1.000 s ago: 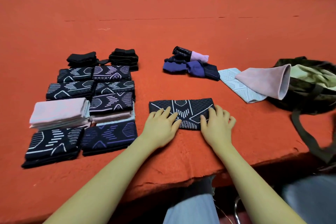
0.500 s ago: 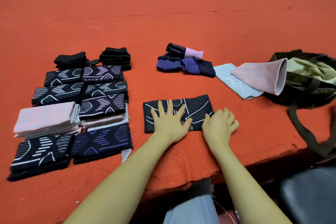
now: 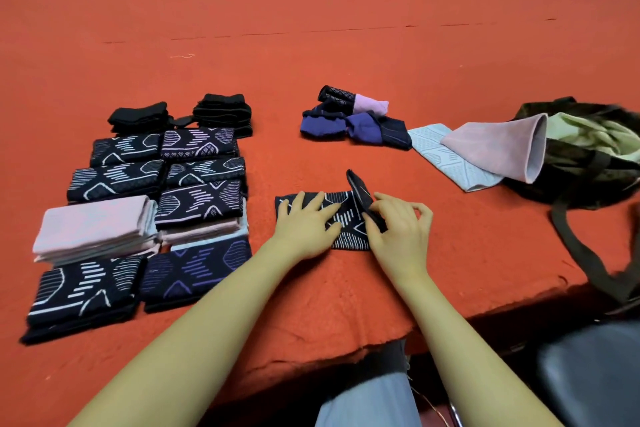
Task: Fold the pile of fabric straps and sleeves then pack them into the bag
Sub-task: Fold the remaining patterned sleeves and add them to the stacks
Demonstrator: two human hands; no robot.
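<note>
The left hand (image 3: 306, 225) is pressing flat on the black white-patterned fabric sleeve (image 3: 343, 218); the right hand (image 3: 398, 224) is pinching its raised right end.

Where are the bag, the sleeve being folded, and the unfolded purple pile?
bag (image 3: 588, 163), head view, dark outer side.
sleeve being folded (image 3: 346, 218), head view, patterned middle.
unfolded purple pile (image 3: 360, 125), head view, purple fabric.

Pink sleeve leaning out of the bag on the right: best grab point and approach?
Judging from its pose, grip the pink sleeve at its wide open end, which rests against the bag. That edge stands raised and gaping, so fingers could slip inside and pinch one wall. Come from above and the near side; its narrow end lies flat over the pale blue sleeve, harder to get under.
</note>
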